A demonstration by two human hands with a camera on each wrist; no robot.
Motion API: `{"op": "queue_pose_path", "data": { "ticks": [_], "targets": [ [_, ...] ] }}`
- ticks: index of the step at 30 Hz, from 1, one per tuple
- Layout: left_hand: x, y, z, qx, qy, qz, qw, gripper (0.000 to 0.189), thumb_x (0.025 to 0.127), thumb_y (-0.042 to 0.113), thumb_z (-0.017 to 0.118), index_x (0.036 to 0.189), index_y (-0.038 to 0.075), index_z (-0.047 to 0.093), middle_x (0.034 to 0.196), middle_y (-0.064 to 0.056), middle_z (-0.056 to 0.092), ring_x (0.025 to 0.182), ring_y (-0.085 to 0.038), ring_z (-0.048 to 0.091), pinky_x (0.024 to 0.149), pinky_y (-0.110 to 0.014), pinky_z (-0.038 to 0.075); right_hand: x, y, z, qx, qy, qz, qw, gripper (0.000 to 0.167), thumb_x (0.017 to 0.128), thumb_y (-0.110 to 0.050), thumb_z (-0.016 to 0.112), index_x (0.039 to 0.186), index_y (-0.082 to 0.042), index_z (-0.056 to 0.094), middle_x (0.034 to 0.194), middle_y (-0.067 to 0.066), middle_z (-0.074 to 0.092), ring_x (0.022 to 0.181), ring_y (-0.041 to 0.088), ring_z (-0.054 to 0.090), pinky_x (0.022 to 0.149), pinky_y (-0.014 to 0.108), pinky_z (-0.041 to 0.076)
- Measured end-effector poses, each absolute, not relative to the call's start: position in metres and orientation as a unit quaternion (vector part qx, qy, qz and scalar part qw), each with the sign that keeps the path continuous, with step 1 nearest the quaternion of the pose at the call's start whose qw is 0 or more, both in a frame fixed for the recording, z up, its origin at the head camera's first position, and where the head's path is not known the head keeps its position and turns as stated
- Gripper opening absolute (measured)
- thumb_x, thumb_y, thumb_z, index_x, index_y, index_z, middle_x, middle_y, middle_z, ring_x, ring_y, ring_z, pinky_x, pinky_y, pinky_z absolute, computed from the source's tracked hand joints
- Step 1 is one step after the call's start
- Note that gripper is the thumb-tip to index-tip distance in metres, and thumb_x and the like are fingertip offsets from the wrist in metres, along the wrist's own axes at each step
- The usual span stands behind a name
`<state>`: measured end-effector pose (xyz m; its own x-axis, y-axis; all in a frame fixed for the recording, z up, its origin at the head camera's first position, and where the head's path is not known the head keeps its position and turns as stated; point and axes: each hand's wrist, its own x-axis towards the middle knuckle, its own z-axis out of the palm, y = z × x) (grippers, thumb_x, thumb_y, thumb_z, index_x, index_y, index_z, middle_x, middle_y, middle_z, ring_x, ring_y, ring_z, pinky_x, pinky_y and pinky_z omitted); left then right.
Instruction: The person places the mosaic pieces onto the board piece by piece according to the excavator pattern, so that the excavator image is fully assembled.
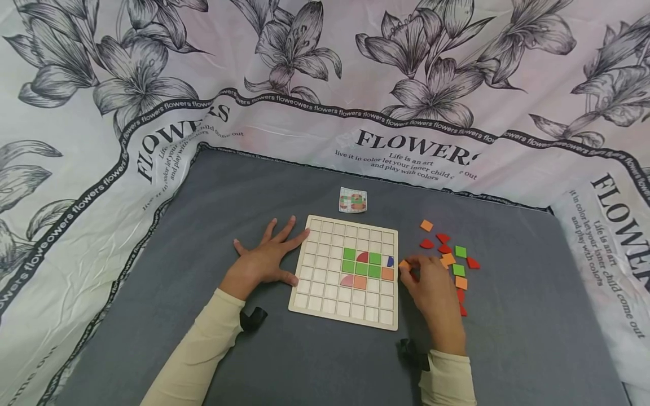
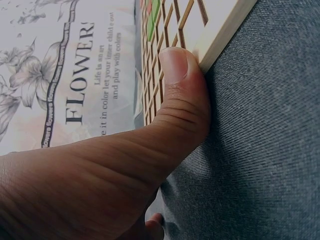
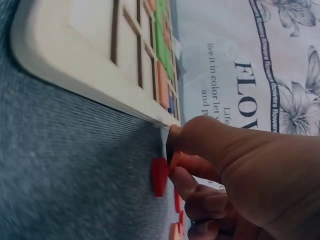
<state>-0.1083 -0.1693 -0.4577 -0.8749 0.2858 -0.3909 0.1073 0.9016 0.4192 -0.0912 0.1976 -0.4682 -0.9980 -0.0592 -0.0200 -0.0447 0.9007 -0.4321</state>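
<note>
A wooden grid board (image 1: 316,287) lies on the grey cloth, some of its cells filled with green squares (image 1: 361,269), orange squares (image 1: 360,282), a red quarter piece (image 1: 363,257), a pink quarter piece (image 1: 347,280) and a blue piece (image 1: 390,261). My left hand (image 1: 261,259) has its fingers spread, with thumb and index finger touching the board's left edge. In the left wrist view the thumb (image 2: 182,95) presses against the board's side. Just off the board's right edge, my right hand (image 1: 431,287) pinches an orange square tile (image 1: 404,264) between thumb and fingers.
Loose red pieces (image 1: 473,263), orange squares (image 1: 461,283) and green squares (image 1: 459,270) lie scattered around and beyond the right hand. A small printed pattern card (image 1: 352,201) sits behind the board. Flower-printed fabric (image 1: 406,152) borders the grey cloth (image 1: 335,361) at the back and sides.
</note>
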Motion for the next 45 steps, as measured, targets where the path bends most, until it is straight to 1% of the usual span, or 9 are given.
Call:
{"op": "queue_pose_path", "data": {
  "ticks": [5, 9, 12, 17, 22, 24, 30, 33, 45],
  "targets": [
    [-0.109, -0.169, -0.457, 0.104, 0.949, 0.193, 0.227, 0.116, 0.079, 0.052, 0.088, 0.170, 0.042, 0.017, 0.179, 0.008, -0.005, 0.164, -0.034, -0.011, 0.098, -0.098, -0.005, -0.089, 0.198, -0.462, -0.051, 0.970, -0.235, 0.021, 0.038, 0.099, -0.023, 0.077, 0.128, 0.001, 0.072, 0.114, 0.019, 0.069, 0.094, 0.031, 0.060, 0.076, 0.046, 0.055],
    [-0.108, -0.170, -0.455, 0.103, 0.949, 0.194, 0.227, 0.116, 0.079, 0.051, 0.088, 0.170, 0.041, 0.018, 0.179, 0.007, -0.004, 0.164, -0.034, -0.010, 0.098, -0.097, -0.005, -0.085, 0.193, -0.457, -0.081, 0.967, -0.239, 0.033, 0.039, 0.098, -0.022, 0.078, 0.130, -0.001, 0.072, 0.118, 0.018, 0.068, 0.094, 0.029, 0.058, 0.075, 0.043, 0.054],
    [-0.107, -0.170, -0.454, 0.101, 0.948, 0.196, 0.228, 0.116, 0.079, 0.051, 0.089, 0.170, 0.040, 0.018, 0.179, 0.006, -0.004, 0.164, -0.035, -0.010, 0.098, -0.097, -0.005, -0.080, 0.188, -0.456, -0.105, 0.965, -0.237, 0.030, 0.036, 0.097, -0.020, 0.078, 0.128, -0.001, 0.073, 0.118, 0.018, 0.068, 0.095, 0.028, 0.058, 0.077, 0.044, 0.055],
    [-0.107, -0.170, -0.456, 0.101, 0.948, 0.198, 0.228, 0.116, 0.079, 0.050, 0.089, 0.170, 0.040, 0.018, 0.179, 0.006, -0.004, 0.164, -0.035, -0.011, 0.098, -0.097, -0.006, -0.072, 0.179, -0.458, -0.131, 0.962, -0.238, 0.014, 0.032, 0.095, -0.018, 0.082, 0.122, -0.003, 0.075, 0.114, 0.013, 0.067, 0.090, 0.023, 0.059, 0.075, 0.040, 0.055],
    [-0.107, -0.169, -0.457, 0.102, 0.948, 0.198, 0.229, 0.116, 0.079, 0.051, 0.089, 0.170, 0.041, 0.018, 0.179, 0.007, -0.004, 0.164, -0.034, -0.011, 0.098, -0.097, -0.005, -0.064, 0.170, -0.458, -0.144, 0.960, -0.241, 0.011, 0.032, 0.094, -0.021, 0.084, 0.120, -0.005, 0.077, 0.113, 0.009, 0.067, 0.083, 0.018, 0.057, 0.067, 0.034, 0.052],
    [-0.107, -0.169, -0.457, 0.102, 0.948, 0.197, 0.230, 0.116, 0.079, 0.052, 0.088, 0.170, 0.041, 0.017, 0.179, 0.007, -0.005, 0.164, -0.034, -0.011, 0.098, -0.097, -0.005, -0.061, 0.168, -0.460, -0.148, 0.959, -0.239, 0.008, 0.031, 0.093, -0.021, 0.084, 0.119, -0.006, 0.076, 0.112, 0.008, 0.068, 0.081, 0.017, 0.057, 0.066, 0.034, 0.052],
    [-0.108, -0.170, -0.458, 0.101, 0.948, 0.194, 0.231, 0.116, 0.080, 0.052, 0.088, 0.170, 0.041, 0.016, 0.179, 0.007, -0.006, 0.164, -0.034, -0.012, 0.098, -0.097, -0.005, -0.057, 0.164, -0.469, -0.158, 0.960, -0.233, -0.004, 0.028, 0.092, -0.020, 0.086, 0.114, -0.010, 0.073, 0.108, 0.005, 0.068, 0.088, 0.019, 0.062, 0.075, 0.042, 0.057],
    [-0.109, -0.170, -0.459, 0.100, 0.948, 0.192, 0.232, 0.116, 0.080, 0.052, 0.088, 0.171, 0.041, 0.016, 0.179, 0.006, -0.006, 0.164, -0.035, -0.011, 0.098, -0.097, -0.005, -0.056, 0.163, -0.472, -0.161, 0.959, -0.234, -0.006, 0.026, 0.092, -0.019, 0.085, 0.113, -0.011, 0.071, 0.107, 0.005, 0.067, 0.088, 0.020, 0.064, 0.077, 0.044, 0.059],
    [-0.108, -0.170, -0.460, 0.098, 0.945, 0.203, 0.238, 0.118, 0.079, 0.053, 0.088, 0.170, 0.045, 0.013, 0.178, 0.010, -0.010, 0.163, -0.031, -0.016, 0.101, -0.095, -0.008, -0.053, 0.159, -0.471, -0.155, 0.960, -0.234, -0.009, 0.020, 0.091, -0.019, 0.088, 0.103, -0.013, 0.074, 0.108, 0.006, 0.066, 0.080, 0.018, 0.060, 0.072, 0.039, 0.057]
  ]
}}
